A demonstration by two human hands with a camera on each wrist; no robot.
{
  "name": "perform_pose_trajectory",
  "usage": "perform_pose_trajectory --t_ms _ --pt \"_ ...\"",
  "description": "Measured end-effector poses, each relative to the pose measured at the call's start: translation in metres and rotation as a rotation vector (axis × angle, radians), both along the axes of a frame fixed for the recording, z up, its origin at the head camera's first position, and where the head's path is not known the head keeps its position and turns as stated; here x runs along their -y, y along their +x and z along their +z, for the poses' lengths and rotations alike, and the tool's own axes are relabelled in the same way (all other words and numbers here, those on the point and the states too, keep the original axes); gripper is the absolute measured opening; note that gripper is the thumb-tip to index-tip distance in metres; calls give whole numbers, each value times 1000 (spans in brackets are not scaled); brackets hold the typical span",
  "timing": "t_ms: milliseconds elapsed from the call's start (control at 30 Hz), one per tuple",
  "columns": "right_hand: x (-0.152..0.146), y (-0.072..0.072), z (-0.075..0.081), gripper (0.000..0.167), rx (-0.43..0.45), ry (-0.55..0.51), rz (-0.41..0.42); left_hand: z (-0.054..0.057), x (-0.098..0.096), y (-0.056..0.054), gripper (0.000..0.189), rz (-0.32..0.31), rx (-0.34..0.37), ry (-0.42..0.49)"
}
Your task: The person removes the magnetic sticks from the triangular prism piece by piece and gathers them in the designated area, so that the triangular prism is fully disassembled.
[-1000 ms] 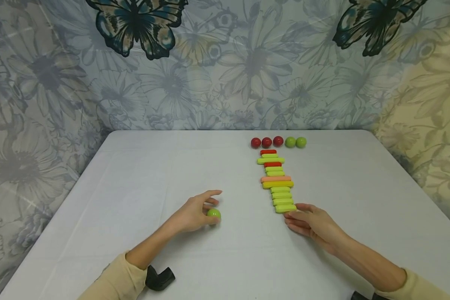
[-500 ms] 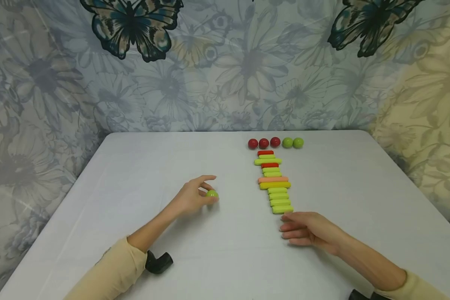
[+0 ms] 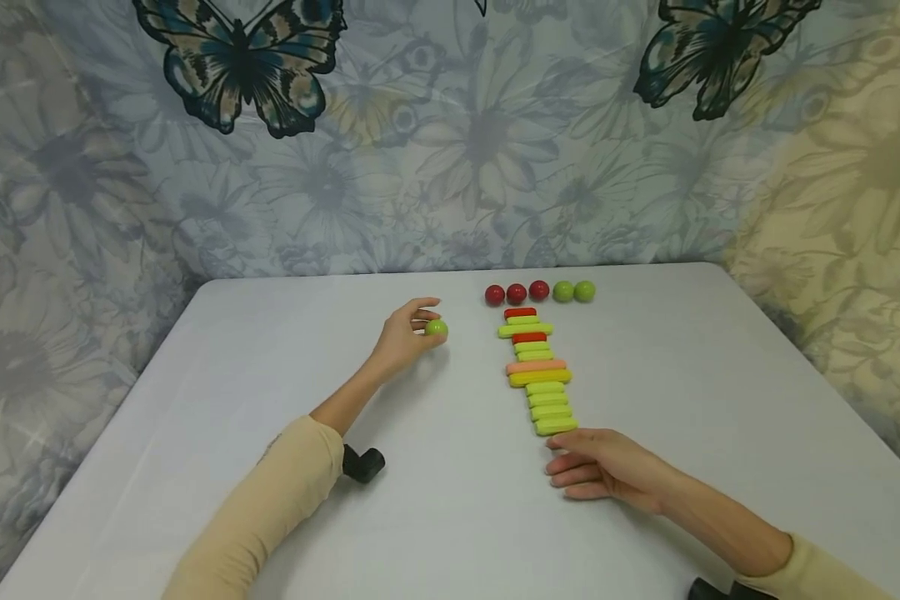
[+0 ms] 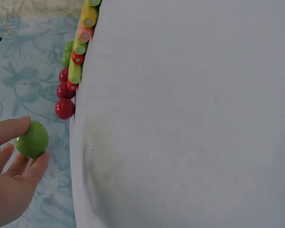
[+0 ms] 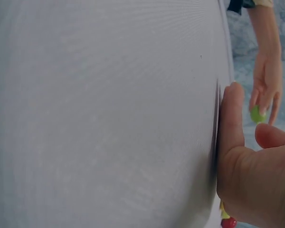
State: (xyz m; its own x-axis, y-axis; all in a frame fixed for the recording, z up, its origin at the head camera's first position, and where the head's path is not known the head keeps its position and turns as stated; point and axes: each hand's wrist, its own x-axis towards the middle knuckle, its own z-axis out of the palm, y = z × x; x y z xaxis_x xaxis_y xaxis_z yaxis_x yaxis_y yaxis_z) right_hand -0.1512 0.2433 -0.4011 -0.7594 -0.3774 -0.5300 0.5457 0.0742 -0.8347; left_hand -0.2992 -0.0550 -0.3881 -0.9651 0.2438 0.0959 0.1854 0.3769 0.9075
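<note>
My left hand (image 3: 403,340) pinches a glossy green ball (image 3: 437,328) between thumb and fingers, above the table's far middle. In the left wrist view the same green ball (image 4: 33,140) shows clearly between the fingertips. My right hand (image 3: 618,469) lies low over the table with loosely extended fingers and holds nothing. Its thumb and forefinger are at the near end of a column of short rods, by the last lime-green rod (image 3: 556,427); whether they touch cannot be told. Beyond the column stands a row of balls, red balls (image 3: 517,292) at left and green balls (image 3: 573,291) at right.
The column mixes lime rods, red rods (image 3: 529,337), an orange rod (image 3: 536,366) and a yellow rod (image 3: 540,378). A white table (image 3: 285,333) with rounded far corners meets a flower-patterned wall (image 3: 450,167). Black wrist devices (image 3: 363,464) sit at both sleeves.
My left hand has carried the green ball away toward the table's far side. My right hand has drawn slightly back from the last lime rod, its fingers spreading. The head view has tilted up slightly.
</note>
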Motion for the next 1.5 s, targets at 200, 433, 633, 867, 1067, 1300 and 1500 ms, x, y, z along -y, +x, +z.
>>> perform_pose_trajectory --t_ms 200,433,633,867,1067,1300,1500 --pt "1 1 1 45 -1 17 -6 -11 -17 -29 54 60 -25 -61" --pt "2 2 0 46 -7 49 -18 -15 -34 -54 49 80 -42 -237" --pt "3 2 -3 47 -12 50 -18 -12 -49 -64 53 141 13 -183" --pt "2 4 -6 44 -20 30 -17 -19 -63 -72 53 206 69 -38" --pt "1 4 -3 45 -22 24 -21 -24 -72 -75 51 262 82 21" --pt "1 3 -2 47 -28 40 -28 -27 -80 -79 50 291 47 42" --pt "1 4 -4 48 -18 47 -39 -29 -88 -79 58 264 36 53"
